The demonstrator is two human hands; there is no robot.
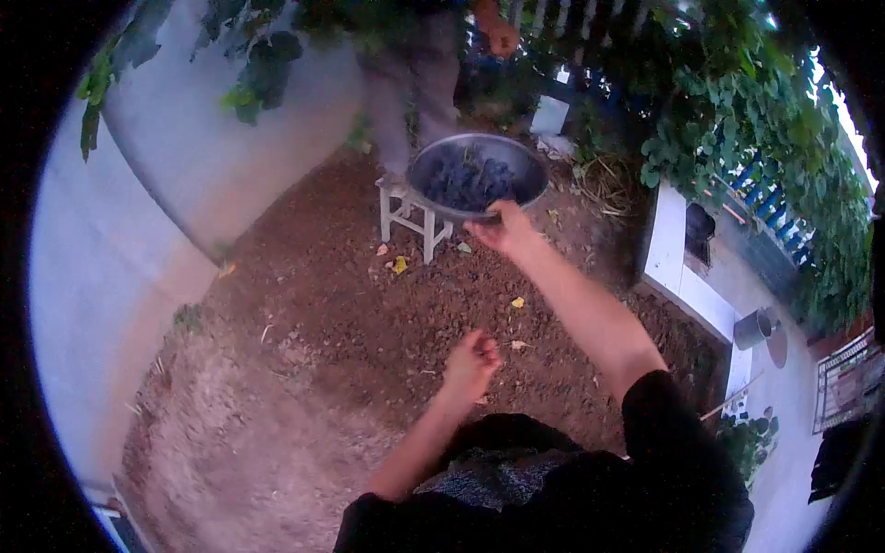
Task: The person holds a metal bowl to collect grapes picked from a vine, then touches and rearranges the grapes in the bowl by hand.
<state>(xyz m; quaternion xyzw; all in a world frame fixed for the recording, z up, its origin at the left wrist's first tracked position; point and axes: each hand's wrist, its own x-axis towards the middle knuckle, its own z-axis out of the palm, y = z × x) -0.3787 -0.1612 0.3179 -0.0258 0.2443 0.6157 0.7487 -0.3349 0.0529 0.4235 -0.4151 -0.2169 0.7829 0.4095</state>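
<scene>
A round metal bowl (533, 189) holds bunches of dark grapes (470, 180). My right hand (502, 229) reaches far forward and grips the bowl's near rim, with the thumb over the edge and the fingers below. Behind and to the left of the bowl stands a small whitish stool (430, 235); whether the bowl touches it is hard to see. My left hand (473, 364) hangs over the soil closer to my body, its fingers curled and nothing showing in them. It is apart from the bowl.
Beyond the stool a person in grey trousers (410, 83) stands, with a hand (501, 39) near the top. A pale wall (230, 138) rises at left. Grape vines (737, 120) hang at right above a white ledge (668, 249) and a bucket (752, 329). Bare soil (332, 295) lies between.
</scene>
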